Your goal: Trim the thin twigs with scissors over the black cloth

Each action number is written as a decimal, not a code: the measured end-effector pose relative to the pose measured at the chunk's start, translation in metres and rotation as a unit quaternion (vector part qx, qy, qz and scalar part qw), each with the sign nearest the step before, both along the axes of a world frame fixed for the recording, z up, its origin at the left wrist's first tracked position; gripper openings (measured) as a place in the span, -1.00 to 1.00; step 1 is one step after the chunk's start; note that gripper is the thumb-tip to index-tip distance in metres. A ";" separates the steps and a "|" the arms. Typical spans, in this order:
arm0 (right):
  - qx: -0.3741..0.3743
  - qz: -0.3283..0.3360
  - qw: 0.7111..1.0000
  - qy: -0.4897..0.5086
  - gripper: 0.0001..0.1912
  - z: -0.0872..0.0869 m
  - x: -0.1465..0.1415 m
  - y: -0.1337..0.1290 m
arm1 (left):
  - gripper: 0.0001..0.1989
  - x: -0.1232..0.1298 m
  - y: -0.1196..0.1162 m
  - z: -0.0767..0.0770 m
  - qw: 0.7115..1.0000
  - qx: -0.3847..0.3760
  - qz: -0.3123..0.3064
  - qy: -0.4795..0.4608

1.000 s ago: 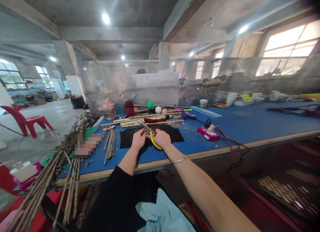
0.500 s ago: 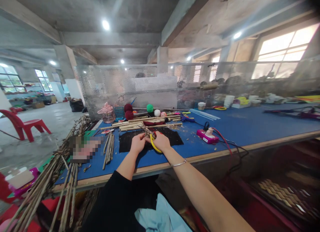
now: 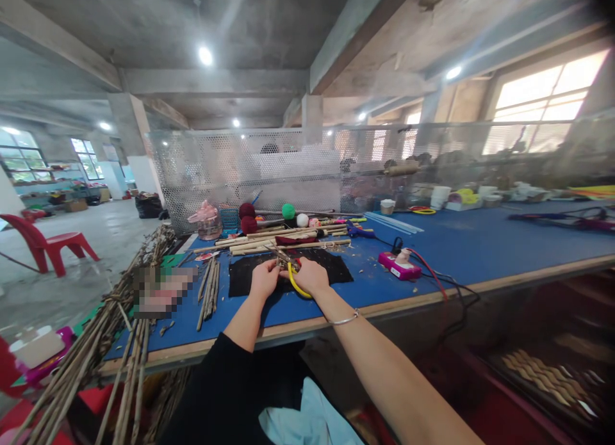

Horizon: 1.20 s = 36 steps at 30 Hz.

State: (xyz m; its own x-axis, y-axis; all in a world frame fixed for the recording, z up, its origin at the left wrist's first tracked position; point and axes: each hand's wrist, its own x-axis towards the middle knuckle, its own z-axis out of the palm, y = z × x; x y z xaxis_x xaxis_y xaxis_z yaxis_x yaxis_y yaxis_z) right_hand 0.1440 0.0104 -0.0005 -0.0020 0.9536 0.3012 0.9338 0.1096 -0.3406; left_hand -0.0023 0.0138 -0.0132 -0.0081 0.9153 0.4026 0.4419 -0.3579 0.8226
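My left hand (image 3: 264,280) pinches a twig (image 3: 275,253); my right hand (image 3: 311,276) still grips yellow-handled cutters (image 3: 294,275) closed around it, above the black mat (image 3: 336,269). Little has shifted.

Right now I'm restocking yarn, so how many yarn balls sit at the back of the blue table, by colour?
Dark red yarn balls: 2
Green yarn ball: 1
White yarn ball: 1
Total: 4 clearly visible; a pinkish one beside the white may be a fifth, too small to tell.
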 end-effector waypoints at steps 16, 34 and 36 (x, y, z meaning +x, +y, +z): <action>-0.003 -0.032 0.999 -0.001 -0.35 -0.004 0.000 0.004 | -0.73 0.001 -0.002 0.001 1.000 0.009 0.019 0.009; 0.026 0.063 0.998 0.015 -0.40 -0.004 0.000 0.005 | -0.77 0.004 0.013 -0.011 0.955 -0.115 -0.081 -0.260; 0.026 0.068 0.997 0.011 -0.39 -0.004 0.000 0.006 | -0.79 0.004 0.013 -0.010 0.957 -0.116 -0.080 -0.254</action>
State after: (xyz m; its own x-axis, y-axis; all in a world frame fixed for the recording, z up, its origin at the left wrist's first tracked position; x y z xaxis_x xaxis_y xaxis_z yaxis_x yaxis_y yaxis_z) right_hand 0.1436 0.0160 -0.0043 -0.1230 0.9278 0.3522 0.9012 0.2530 -0.3519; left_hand 0.0018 0.0263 -0.0235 -0.0015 0.9855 0.1695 -0.0801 -0.1691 0.9823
